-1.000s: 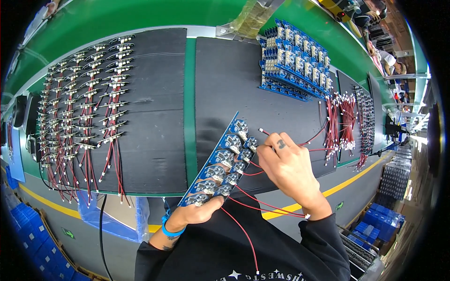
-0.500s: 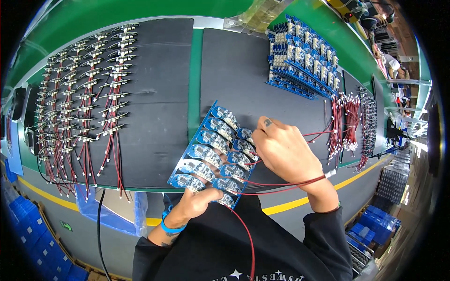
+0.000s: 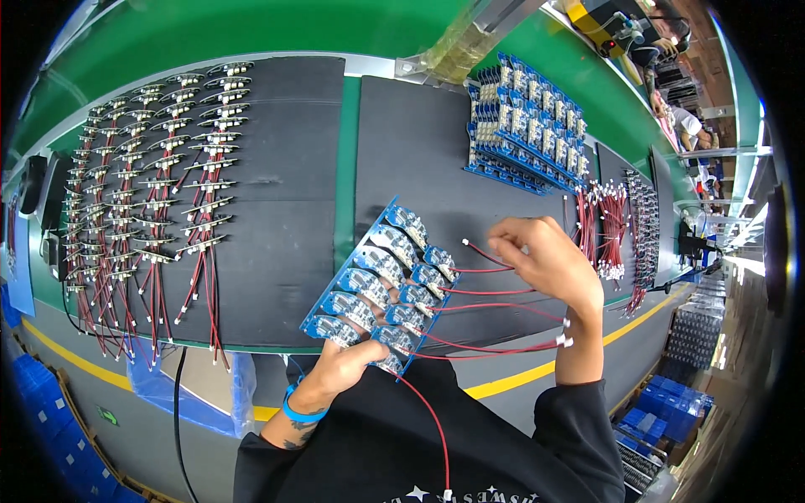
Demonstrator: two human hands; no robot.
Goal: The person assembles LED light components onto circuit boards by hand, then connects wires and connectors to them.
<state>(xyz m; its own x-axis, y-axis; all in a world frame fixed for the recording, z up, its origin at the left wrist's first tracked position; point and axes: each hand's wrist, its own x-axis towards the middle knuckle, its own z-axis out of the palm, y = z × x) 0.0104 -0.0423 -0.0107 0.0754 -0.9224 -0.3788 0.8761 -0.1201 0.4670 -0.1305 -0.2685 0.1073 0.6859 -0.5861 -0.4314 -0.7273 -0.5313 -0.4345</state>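
My left hand (image 3: 344,367) grips the lower corner of a blue circuit board panel (image 3: 381,281), thumb on top, holding it tilted above the black mat. The panel carries two rows of small boards with silver and white parts. Several red cables (image 3: 495,308) with white end plugs run from its right edge; one hangs down over my black shirt. Right of the panel, my right hand (image 3: 549,260) has its fingers pinched on a red cable (image 3: 480,251), whose white plug points toward the panel without touching it. Other plug ends lie against my right wrist.
A stack of blue board panels (image 3: 528,126) stands at the back right. Beside it lie bundles of red cables (image 3: 608,226). Rows of small boards with red cables (image 3: 159,193) cover the left mat. A metal post (image 3: 470,46) rises behind; another person (image 3: 692,130) sits far right.
My right hand has moved right, off the panel's upper edge, and now has a plug end showing at its fingertips. The left hand keeps its grip. The whole view has shifted slightly.
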